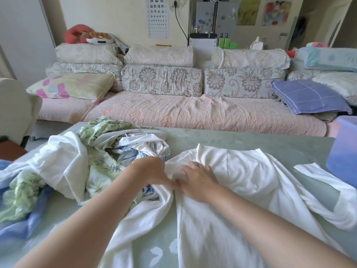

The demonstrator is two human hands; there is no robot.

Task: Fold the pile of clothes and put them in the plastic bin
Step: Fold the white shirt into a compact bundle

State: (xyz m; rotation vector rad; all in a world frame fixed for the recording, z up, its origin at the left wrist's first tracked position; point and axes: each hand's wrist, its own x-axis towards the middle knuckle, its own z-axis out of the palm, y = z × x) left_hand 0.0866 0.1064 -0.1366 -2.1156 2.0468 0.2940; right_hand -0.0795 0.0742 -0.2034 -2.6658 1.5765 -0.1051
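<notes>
Head view: 2 hands (154, 171) (199, 180) on 1 white shirt (251, 171), 1 pile (87, 161).

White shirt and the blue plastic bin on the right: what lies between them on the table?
In the head view, only the white shirt's own spread sleeve and bare green tabletop lie before the blue plastic bin.

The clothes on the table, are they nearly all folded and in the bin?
Not nearly. Nothing looks folded yet. The left hand and right hand are working on a white top spread flat on the table. A crumpled pile still waits, and nothing shows inside the bin.
</notes>
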